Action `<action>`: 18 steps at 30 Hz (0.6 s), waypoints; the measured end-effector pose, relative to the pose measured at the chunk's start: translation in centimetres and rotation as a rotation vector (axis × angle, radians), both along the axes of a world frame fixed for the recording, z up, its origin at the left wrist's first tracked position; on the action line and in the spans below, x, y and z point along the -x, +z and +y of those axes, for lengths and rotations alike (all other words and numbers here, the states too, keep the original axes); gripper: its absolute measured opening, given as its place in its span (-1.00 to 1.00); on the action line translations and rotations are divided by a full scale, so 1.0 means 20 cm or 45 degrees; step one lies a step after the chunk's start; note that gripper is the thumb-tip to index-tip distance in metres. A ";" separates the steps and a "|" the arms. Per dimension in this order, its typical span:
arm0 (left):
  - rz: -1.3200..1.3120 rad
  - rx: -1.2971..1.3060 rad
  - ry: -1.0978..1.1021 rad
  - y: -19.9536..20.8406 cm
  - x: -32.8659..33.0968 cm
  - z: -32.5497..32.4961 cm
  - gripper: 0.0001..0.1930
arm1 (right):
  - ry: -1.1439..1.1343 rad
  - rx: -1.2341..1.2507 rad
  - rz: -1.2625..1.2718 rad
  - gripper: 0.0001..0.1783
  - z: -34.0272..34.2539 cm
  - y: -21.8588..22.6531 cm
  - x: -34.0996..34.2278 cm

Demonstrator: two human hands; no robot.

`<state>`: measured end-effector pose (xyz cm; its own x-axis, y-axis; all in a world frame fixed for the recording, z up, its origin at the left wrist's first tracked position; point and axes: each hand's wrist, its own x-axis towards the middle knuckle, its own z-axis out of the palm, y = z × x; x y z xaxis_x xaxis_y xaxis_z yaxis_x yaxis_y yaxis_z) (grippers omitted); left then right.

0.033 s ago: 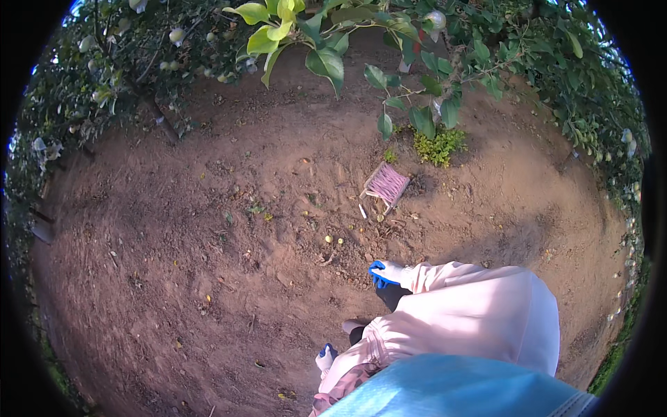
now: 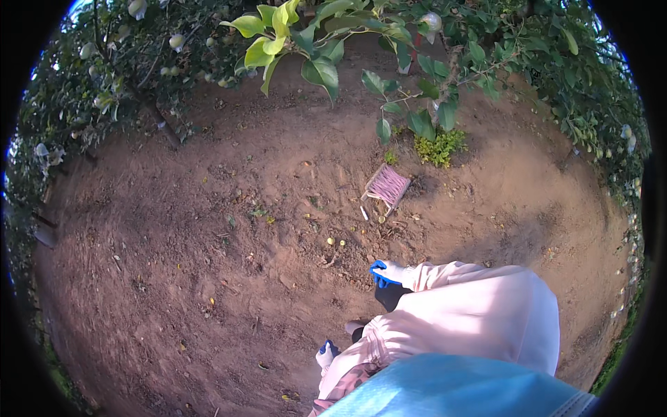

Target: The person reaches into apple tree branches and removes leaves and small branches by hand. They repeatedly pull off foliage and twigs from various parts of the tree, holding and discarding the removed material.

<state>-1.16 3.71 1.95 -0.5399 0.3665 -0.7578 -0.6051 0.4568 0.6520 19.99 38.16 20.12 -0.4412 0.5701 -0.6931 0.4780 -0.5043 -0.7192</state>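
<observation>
Here's the right hand (image 2: 386,273), out in front of a pale pink sleeve (image 2: 451,276), in a white glove with blue over the fingers. Those fingers look curled in and narrow, but whether anything sits inside them I cannot tell. Lower down, the left hand (image 2: 326,355) shows a similar glove, partly folded, turned away; its grip I cannot tell either. Both are clear of the soil's loose litter as far as this view shows, though depth is hard to read.

Just beyond the right hand, toward the left, lie two small green apples (image 2: 331,241) on the bare soil (image 2: 229,278). Farther past that hand, well apart from it, sits a folding stool (image 2: 388,186) with a pink woven seat, and a leafy branch (image 2: 323,69) hangs beyond it.

Trouble spots? A foot landing on those apples could slip or crush them, because they lie loose near the right hand. The stool could rock if its legs meet lumpy ground, and a careless reach beyond it could snag the branch.
</observation>
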 end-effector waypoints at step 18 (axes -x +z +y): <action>0.541 -1.277 -0.647 2.69 0.24 2.09 -0.41 | -0.415 -1.474 0.876 -0.67 0.60 2.02 -0.50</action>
<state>-5.90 45.44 55.73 -0.3004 0.9347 0.1900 -0.1534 -0.2440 0.9576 30.01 50.06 60.54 -0.2346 0.8075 0.5413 -0.1627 0.5163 -0.8408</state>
